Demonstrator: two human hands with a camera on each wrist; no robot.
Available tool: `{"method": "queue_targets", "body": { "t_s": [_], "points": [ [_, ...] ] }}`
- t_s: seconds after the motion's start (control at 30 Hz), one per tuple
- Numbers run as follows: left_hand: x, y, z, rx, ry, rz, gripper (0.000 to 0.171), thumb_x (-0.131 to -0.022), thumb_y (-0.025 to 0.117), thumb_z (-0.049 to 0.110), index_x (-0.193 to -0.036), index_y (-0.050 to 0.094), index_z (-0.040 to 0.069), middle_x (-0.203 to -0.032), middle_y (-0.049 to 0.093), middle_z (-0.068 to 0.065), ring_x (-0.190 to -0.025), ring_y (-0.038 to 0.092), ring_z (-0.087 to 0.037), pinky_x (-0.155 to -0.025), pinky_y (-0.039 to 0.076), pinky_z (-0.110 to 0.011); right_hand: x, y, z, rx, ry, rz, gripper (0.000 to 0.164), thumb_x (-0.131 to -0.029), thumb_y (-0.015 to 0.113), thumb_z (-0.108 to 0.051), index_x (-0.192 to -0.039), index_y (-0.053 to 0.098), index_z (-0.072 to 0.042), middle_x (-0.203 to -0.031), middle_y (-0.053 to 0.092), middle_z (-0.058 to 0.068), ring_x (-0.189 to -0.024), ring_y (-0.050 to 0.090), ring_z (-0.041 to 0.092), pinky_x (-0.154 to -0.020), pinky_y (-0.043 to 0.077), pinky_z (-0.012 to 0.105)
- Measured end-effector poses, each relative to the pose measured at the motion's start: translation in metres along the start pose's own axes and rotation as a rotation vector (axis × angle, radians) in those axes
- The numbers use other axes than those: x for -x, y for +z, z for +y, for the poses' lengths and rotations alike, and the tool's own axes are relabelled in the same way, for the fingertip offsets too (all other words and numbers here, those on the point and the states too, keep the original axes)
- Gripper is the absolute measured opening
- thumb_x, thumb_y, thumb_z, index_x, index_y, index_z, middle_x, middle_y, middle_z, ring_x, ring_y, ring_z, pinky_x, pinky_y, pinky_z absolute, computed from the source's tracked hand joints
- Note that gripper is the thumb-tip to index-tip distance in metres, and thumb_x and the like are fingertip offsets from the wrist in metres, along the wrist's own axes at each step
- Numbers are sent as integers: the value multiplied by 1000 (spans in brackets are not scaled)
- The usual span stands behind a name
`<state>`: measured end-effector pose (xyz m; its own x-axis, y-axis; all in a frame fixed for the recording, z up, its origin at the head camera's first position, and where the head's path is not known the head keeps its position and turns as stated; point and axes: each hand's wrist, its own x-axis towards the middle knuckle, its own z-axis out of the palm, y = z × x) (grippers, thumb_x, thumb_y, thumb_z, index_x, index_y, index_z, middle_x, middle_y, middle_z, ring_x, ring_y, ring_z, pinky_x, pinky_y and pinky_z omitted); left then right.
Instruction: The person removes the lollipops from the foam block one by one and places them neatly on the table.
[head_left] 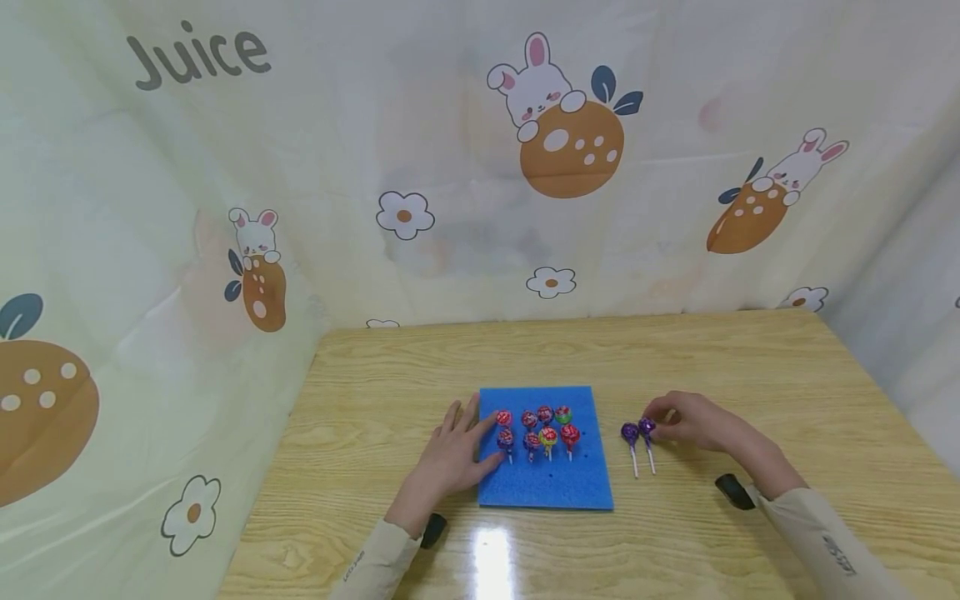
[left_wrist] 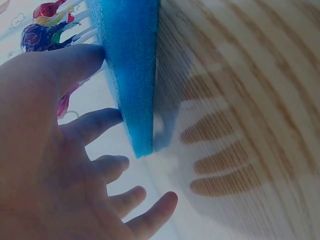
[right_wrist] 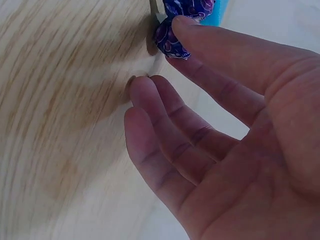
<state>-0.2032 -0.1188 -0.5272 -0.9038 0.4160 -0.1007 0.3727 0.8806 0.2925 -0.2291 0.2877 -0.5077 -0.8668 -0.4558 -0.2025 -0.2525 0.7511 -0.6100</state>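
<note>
A blue foam board lies on the table with several wrapped lollipops stuck upright in it by their sticks. At its left edge is my left hand, fingers spread; thumb and index finger touch the foam in the left wrist view. Right of the board, two purple lollipops lie side by side, sticks toward me. My right hand pinches the head of the nearer purple lollipop between thumb and index finger, its other fingers loosely bent. The other purple lollipop lies just left of it.
The wooden table reaches back to a curtain printed with rabbits and fruit. Small dark holes show in the foam's front part. A bright reflection glares on the table in front of the board.
</note>
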Motion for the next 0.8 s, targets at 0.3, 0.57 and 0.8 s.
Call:
{"method": "queue_targets", "body": {
  "t_s": [0.3, 0.57, 0.8],
  "points": [
    [0, 1, 0, -2, 3, 1, 66, -98, 54, 55, -156, 39, 25, -170, 12, -10, -155, 13, -43, -114, 32, -67, -1, 1, 1, -3, -2, -6, 24, -90, 73, -12, -112, 71, 0, -103, 70, 8, -96, 68, 27, -80, 58, 40],
    [0, 1, 0, 11, 5, 4, 66, -99, 54, 55, -156, 39, 25, -170, 13, -10, -155, 13, -43, -114, 32, -67, 2, -3, -3, 12, 25, -21, 35, -89, 77, -19, -118, 68, -1, -109, 67, 13, -100, 66, 31, -86, 57, 46],
    [-1, 2, -1, 3, 1, 3, 66, -99, 53, 55, -156, 39, 26, -170, 12, -9, -155, 13, -43, -114, 32, -67, 4, -7, -8, -5, 28, -34, 39, -89, 77, -18, -120, 65, 3, -112, 67, 17, -101, 66, 34, -84, 57, 46]
  ]
}}
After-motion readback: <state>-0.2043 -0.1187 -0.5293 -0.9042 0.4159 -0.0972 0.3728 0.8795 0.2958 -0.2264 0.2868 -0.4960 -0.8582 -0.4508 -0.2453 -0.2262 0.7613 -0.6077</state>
